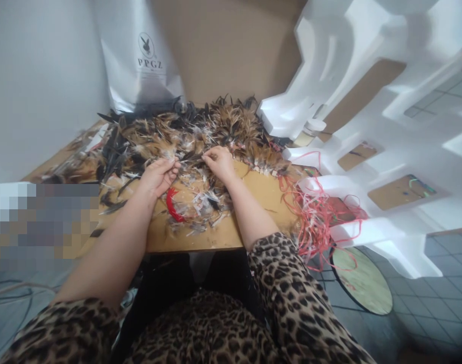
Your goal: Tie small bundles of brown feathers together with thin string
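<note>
A dark feather (192, 158) stretches between my two hands above the table. My left hand (158, 175) is closed in a pinch at its left end, palm partly turned up. At the other end, my right hand (221, 163) pinches it between thumb and fingers, knuckles up. Behind both hands lies a wide heap of brown and black feathers (231, 121) with pale quills. Below them, quill scraps and loose bits (204, 205) are scattered on the wooden tabletop (212, 240), beside a curved red piece (174, 205).
A tangle of pink-red string (316, 217) hangs over the table's right end. White moulded foam (367, 151) stands on that side, with a small jar (310, 131) by it. A silver PPGZ bag (140, 60) stands behind the heap. A round stool (362, 280) is at lower right.
</note>
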A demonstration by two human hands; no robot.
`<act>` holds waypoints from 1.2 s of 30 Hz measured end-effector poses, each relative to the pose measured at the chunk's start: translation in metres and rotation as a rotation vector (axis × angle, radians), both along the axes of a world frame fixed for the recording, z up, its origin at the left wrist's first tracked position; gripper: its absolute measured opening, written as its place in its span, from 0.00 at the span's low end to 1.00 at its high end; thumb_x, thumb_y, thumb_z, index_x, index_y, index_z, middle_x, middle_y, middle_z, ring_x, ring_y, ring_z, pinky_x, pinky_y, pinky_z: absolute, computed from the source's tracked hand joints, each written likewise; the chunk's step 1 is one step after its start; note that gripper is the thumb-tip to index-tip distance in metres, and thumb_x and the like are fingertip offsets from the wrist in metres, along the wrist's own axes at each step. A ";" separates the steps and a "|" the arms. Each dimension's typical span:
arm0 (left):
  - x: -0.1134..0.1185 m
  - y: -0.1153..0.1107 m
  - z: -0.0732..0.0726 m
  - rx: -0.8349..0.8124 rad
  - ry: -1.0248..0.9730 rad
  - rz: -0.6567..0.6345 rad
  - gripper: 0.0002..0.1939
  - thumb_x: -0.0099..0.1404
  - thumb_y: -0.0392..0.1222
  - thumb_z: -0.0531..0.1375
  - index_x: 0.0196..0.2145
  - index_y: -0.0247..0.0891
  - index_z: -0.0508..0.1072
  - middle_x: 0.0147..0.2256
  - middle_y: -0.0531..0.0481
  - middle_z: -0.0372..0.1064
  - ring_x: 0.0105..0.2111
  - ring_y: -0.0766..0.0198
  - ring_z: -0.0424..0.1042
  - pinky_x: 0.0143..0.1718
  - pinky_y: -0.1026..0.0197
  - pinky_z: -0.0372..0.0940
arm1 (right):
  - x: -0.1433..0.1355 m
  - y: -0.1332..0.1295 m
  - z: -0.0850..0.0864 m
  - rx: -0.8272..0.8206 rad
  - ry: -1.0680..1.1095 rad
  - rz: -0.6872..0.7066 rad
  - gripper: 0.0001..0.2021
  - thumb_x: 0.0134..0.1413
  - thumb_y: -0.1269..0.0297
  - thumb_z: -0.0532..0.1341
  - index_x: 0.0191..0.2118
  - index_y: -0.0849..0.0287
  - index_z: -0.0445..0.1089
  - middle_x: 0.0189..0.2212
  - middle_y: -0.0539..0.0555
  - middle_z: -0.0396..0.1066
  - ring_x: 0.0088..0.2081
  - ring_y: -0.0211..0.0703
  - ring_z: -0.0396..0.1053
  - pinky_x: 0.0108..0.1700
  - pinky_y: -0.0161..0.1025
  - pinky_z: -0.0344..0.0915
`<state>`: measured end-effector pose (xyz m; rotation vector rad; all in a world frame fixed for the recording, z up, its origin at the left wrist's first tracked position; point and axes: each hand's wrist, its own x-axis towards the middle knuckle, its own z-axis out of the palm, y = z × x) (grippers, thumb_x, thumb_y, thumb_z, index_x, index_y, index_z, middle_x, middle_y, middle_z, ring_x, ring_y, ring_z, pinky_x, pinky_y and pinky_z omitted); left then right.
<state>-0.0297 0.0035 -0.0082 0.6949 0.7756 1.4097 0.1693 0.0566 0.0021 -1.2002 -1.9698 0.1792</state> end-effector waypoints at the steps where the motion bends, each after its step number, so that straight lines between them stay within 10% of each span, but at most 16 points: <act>1: 0.001 -0.001 0.000 0.000 0.010 0.000 0.03 0.55 0.29 0.59 0.30 0.30 0.73 0.23 0.49 0.69 0.19 0.75 0.66 0.18 0.75 0.60 | -0.001 0.000 0.000 -0.017 -0.054 0.019 0.08 0.50 0.61 0.58 0.30 0.57 0.73 0.33 0.51 0.70 0.41 0.42 0.63 0.49 0.41 0.55; 16: 0.001 0.000 -0.001 -0.020 0.016 0.022 0.03 0.55 0.30 0.60 0.30 0.30 0.73 0.24 0.48 0.70 0.19 0.75 0.67 0.17 0.75 0.60 | -0.022 -0.017 -0.003 0.043 -0.478 -0.021 0.13 0.58 0.65 0.50 0.40 0.54 0.71 0.40 0.58 0.63 0.45 0.48 0.56 0.45 0.44 0.53; 36: 0.004 -0.009 0.002 -0.057 0.065 -0.133 0.03 0.54 0.27 0.60 0.29 0.27 0.74 0.29 0.41 0.73 0.22 0.72 0.70 0.21 0.73 0.64 | -0.018 -0.027 0.014 0.204 -0.182 0.065 0.13 0.58 0.63 0.50 0.39 0.56 0.71 0.41 0.57 0.64 0.45 0.44 0.58 0.47 0.41 0.54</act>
